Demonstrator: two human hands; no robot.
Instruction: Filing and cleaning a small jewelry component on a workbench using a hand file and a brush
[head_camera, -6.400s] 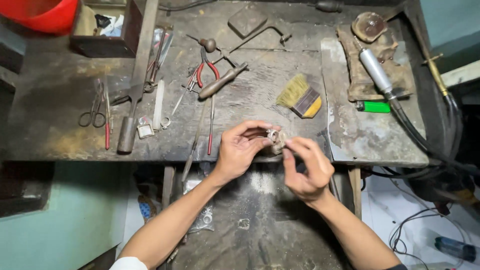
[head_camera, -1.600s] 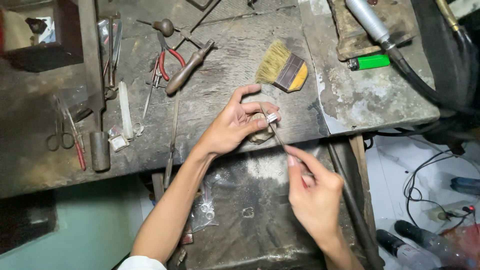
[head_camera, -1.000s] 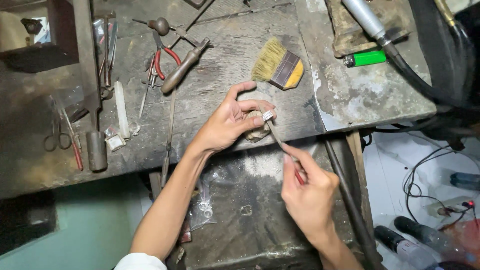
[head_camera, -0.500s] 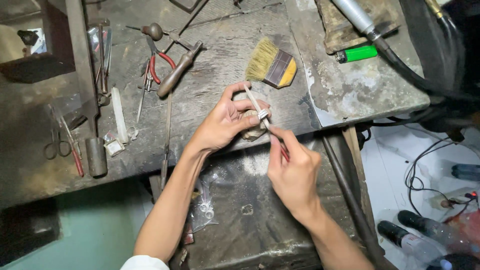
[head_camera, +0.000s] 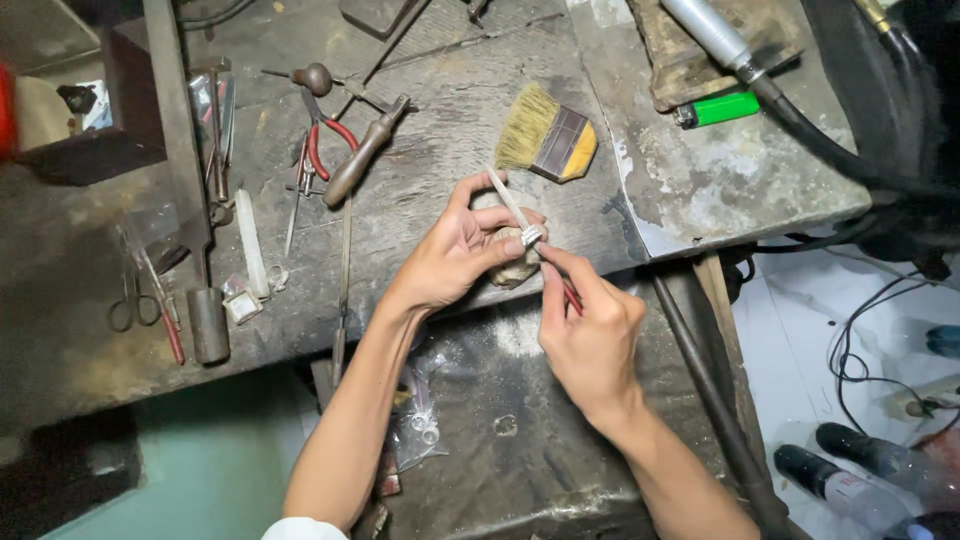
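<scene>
The small ring (head_camera: 530, 236) is mostly hidden by fingers (head_camera: 500, 250); the thin file's (head_camera: 508, 200) near end disappears inside the right hand (head_camera: 592, 335).

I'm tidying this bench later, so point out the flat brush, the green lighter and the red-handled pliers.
flat brush (head_camera: 560, 142): head view, on its dark and yellow ferrule.
green lighter (head_camera: 722, 108): head view, middle of its green body.
red-handled pliers (head_camera: 318, 148): head view, on the red handles near the joint.

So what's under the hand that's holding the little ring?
Under the left hand sits a small wooden peg at the dark workbench edge; the ring rests on it. The palm covers most of the peg.
</scene>
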